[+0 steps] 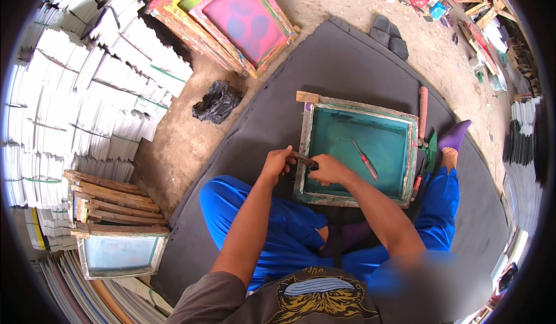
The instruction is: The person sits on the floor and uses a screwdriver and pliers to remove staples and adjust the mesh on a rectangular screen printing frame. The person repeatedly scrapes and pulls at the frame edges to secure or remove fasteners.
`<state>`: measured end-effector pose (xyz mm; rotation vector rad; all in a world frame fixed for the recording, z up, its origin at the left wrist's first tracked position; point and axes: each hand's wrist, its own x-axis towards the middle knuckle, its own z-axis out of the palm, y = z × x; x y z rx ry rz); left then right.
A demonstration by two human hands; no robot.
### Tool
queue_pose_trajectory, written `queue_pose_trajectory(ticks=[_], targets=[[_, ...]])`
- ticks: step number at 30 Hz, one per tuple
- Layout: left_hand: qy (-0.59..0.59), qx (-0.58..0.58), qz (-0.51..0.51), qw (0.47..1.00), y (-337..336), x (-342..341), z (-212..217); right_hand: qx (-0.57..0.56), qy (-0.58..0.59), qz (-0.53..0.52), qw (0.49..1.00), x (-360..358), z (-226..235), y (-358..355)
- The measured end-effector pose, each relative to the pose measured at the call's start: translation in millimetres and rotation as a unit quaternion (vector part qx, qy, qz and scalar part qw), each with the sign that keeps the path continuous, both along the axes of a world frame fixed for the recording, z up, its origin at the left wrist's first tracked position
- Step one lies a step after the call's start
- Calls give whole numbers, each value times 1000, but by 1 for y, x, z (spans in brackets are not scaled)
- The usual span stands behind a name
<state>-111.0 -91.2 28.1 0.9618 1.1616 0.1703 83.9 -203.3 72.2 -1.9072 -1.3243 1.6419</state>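
Note:
My left hand (278, 164) and my right hand (329, 170) are closed on opposite ends of a short dark elongated tool (304, 160); its exact kind is hidden by my fingers. They are at the left edge of a worn wooden screen-printing frame (354, 198) with green mesh, which lies in front of my crossed leg. On the mesh rests a thin-shafted hand tool (368, 166) with a reddish handle, slanted and apart from my hands.
A dark mat (255, 133) lies beneath me. Right of the frame are a reddish-brown bar (423, 109), a green tool (430, 153) and a red-handled tool (416, 188). Paint-stained frames (249, 25), a black plastic bag (218, 101), sandals (389, 36) and white stacks (75, 104) surround the mat.

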Motion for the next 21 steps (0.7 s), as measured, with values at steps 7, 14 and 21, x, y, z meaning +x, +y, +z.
queue_pose_trajectory(ticks=[7,14,21], targets=[[-140,-241,29,960,10,-10,0,-98,202,-30,974,-7,-3,11],[-203,-356,34,911,8,-2,0,-177,349,-65,918,-2,-5,-1],[-211,-338,22,917,6,0,-6,-102,317,-26,942,0,-24,-1]])
